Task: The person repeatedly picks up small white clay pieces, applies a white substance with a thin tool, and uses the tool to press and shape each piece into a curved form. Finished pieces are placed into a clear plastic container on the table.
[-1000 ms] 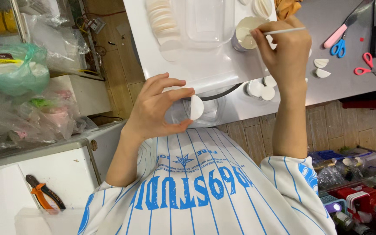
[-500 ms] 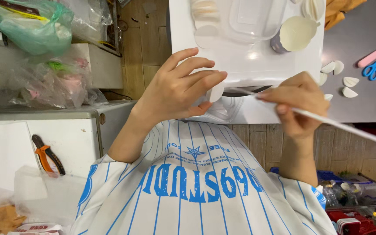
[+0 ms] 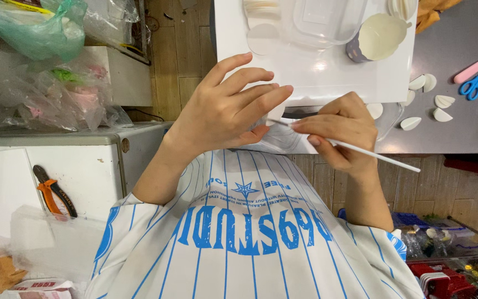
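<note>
The left hand (image 3: 225, 108) is curled over a small white piece (image 3: 275, 113) at the near edge of the white tray (image 3: 316, 77); its grip is clenched on that piece, thumb beneath and fingers spread above, so most of the piece is hidden. The right hand (image 3: 341, 127), just right of the tray's near edge, pinches a thin white stick (image 3: 360, 150), whose tip reaches the piece under the left fingers while its other end slants away to the right.

On the tray sit a clear plastic box (image 3: 327, 19), a flat white disc (image 3: 262, 39) to its left and a grey cup with a cream inside (image 3: 377, 37) to its right. Right of the tray, on the grey table (image 3: 460, 133), lie white half-round pieces (image 3: 435, 102) and pink-and-blue scissors (image 3: 474, 75). Far left of the tray, orange-handled pliers (image 3: 53, 191) rest on a white cabinet (image 3: 84, 160).
</note>
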